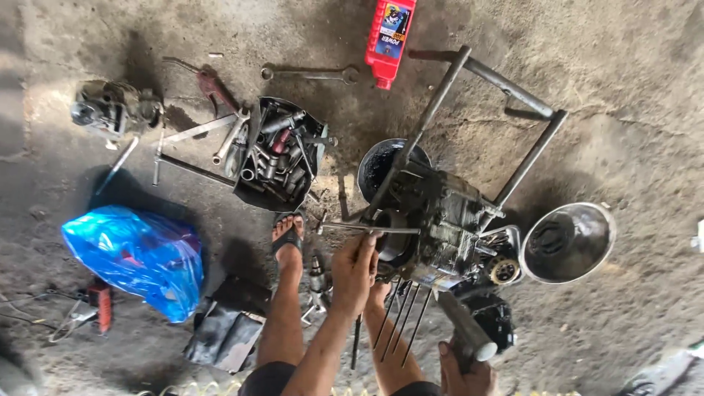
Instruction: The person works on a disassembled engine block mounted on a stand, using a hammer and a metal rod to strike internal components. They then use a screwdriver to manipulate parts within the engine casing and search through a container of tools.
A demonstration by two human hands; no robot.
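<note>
From my remote view down over the floor [645, 95], I see my left hand [355, 270] clenched around a long T-handle wrench [367, 229] that lies crosswise against the near side of a greasy engine block [440, 227]. The grip sits close to the block, which I judge gives steady leverage on whatever fastener the shaft meets; the tip itself is hidden. My right hand [463, 370], at about five o'clock from the engine, is closed around a thick metal pipe [462, 330] that angles up toward the block, seemingly bracing the metal stand [513, 88] that carries it. Thin studs [403, 323] stick out of the block toward me. At three o'clock from the engine sits a shiny steel bowl [579, 242], and a black bowl [378, 165] rests at eleven o'clock, probably catching drips. A tray of sockets [282, 158] lies at nine o'clock, within easy reach, with a blue plastic bag [136, 253] further out and a red oil bottle [390, 33] at twelve o'clock.
</note>
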